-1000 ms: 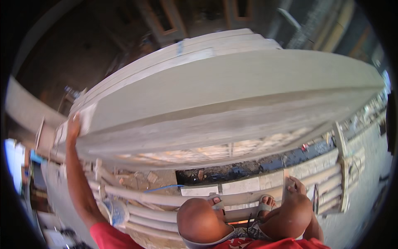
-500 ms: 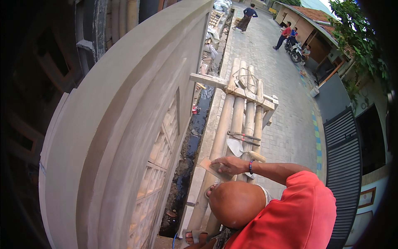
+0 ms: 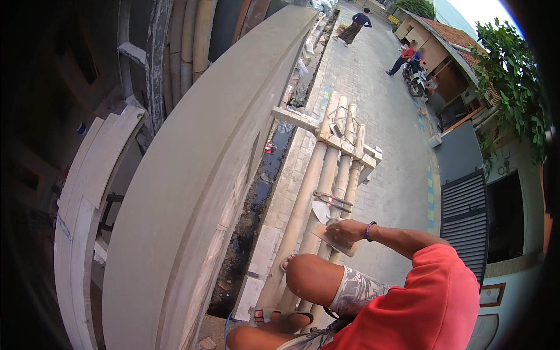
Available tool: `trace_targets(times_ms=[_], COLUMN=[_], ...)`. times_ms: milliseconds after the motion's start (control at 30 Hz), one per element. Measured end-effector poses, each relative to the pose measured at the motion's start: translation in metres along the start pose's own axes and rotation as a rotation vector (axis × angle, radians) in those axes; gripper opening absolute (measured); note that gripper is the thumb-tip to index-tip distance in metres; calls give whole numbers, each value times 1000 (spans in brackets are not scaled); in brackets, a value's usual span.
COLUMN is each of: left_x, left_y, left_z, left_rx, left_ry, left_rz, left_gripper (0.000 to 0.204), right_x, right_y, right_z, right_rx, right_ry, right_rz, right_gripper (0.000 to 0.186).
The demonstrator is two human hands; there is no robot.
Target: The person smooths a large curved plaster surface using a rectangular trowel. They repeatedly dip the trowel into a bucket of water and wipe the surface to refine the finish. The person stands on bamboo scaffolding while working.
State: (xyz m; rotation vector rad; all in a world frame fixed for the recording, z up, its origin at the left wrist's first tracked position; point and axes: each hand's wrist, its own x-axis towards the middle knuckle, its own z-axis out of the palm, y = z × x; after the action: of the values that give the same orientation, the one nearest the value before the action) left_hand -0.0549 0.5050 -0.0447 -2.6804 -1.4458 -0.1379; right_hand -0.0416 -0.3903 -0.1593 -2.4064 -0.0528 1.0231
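My right hand (image 3: pixel 348 230) is closed around the grip of a flat plastering float (image 3: pixel 336 240), held low over the bamboo poles (image 3: pixel 303 192) beside my bent knee. A pointed trowel (image 3: pixel 319 211) with a pale blade rests on the poles just past the float; the hand partly covers its handle. Beyond it lie long-handled pincers (image 3: pixel 332 201) with dark reddish grips. To the left rises a curved, grey plastered wall (image 3: pixel 192 146) with a smooth surface. My left hand is out of view.
Under my sandalled feet the poles form a raised platform, tied to a wooden crosspiece (image 3: pixel 349 147). A drain with dark water (image 3: pixel 256 219) runs between wall and platform. Paved street (image 3: pixel 396 146) lies to the right, with several people and a motorcycle (image 3: pixel 416 80) farther off.
My right hand has moved right with the float, away from the wall side and nearer the trowel. The view has shifted, showing more of the wall's top and my legs.
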Motion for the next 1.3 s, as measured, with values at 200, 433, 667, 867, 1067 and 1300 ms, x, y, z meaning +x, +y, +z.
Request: trace_targets(times_ms=[200,433,667,867,1067,1300], left_x=[2,-7,-16,-19,-21,-21], left_y=[-16,-52,-79,-103,-119,-135], left_z=[-6,-11,-8,-9,-6,-6], left_rx=[73,149,209,282,343,363], left_ry=[-121,-247,-358,-416,-448,-472], left_rz=[-115,-267,-377,-434,-470,-498], left_gripper=[74,75,76,78,79,80], right_x=[-109,-200,-230,-240,-237,-248], right_y=[-8,-87,-294,-337,-329,-326], right_z=[-57,-146,-196,-176,-182,-206], right_rx=[-517,-433,-53,-11,34,68], right_ry=[-582,-512,-342,-449,-470,-412], right_rz=[134,285,596,449,570,694], right_gripper=[41,45,45,48,50,48])
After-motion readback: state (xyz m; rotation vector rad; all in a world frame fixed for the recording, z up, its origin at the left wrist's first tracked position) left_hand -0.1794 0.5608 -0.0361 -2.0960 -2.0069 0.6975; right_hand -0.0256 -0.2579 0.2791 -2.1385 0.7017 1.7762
